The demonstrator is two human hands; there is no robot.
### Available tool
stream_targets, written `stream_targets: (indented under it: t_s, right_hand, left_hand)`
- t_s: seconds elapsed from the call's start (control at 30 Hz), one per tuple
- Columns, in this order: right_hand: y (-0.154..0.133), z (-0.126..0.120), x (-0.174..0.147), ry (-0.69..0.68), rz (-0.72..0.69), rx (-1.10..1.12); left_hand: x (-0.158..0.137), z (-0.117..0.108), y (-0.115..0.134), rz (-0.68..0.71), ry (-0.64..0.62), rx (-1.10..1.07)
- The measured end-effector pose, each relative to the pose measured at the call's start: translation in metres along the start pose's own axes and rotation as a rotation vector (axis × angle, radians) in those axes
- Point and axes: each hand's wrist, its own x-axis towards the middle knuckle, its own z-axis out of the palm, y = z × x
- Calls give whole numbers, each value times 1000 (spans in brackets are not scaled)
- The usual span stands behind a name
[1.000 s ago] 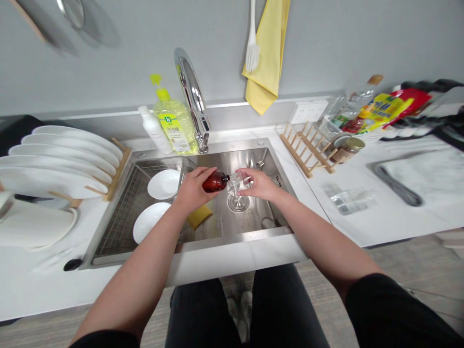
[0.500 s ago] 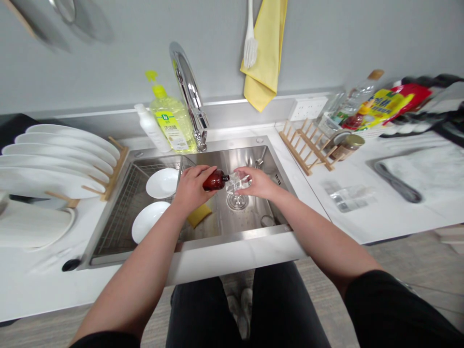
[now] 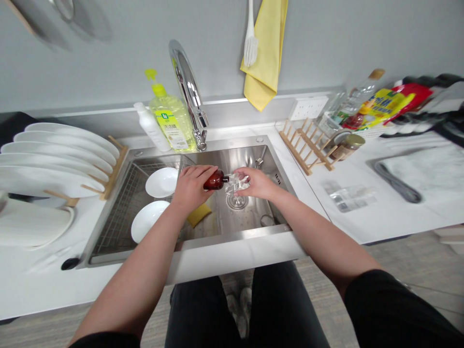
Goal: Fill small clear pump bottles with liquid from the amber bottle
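Note:
My left hand is wrapped round a brown bottle that lies tipped on its side, its dark uncapped neck pointing right. Just beyond that neck, a small clear glass is held in the curled fingers of my right hand. Bottle mouth and glass are close together; whether they touch, or whether any liquid runs between them, I cannot tell. Both hands are above the steel sink, over the drain. Beneath my left hand a yellow sponge shows in part.
Two white bowls sit in the wire rack on the left. Behind the sink stand the faucet, yellow dish soap and a white bottle. Plates fill a wooden rack at left; another wooden rack is at right.
Hardly anything differs. The bottle and the glass stay in the same hands at nearly the same place, and the view has shifted very slightly.

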Motion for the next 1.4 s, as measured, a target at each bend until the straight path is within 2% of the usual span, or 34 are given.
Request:
stream_targets:
  t_s: [0.9,1.4]
  right_hand:
    - [-4,0,0,-36,21,12]
    - [-10,1,-1,-43,30,-30]
  left_hand:
    - [-2,-3,8,-3,43,0]
    - [-2,-9,16,45,23,213]
